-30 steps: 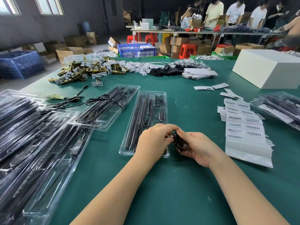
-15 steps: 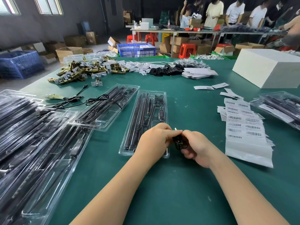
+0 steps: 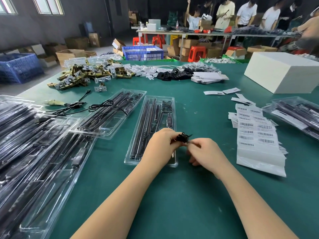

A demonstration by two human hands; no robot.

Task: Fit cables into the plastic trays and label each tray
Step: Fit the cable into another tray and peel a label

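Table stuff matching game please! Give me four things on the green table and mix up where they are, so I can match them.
Things:
1. coiled black cable
2. barcode labels
3. white box
4. brass parts

Places:
A. far left of the table
B. far right corner
C. held in both hands
D. right of the hands, lying flat

Pairs: 1-C, 2-D, 3-B, 4-A

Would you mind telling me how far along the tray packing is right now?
Done: filled trays lie stacked at left, and more sit at right. In hand: the left hand and right hand hold a coiled black cable over the centre tray. Left: seating that cable, the tray beside it with a loose cable, and sticking on barcode labels.
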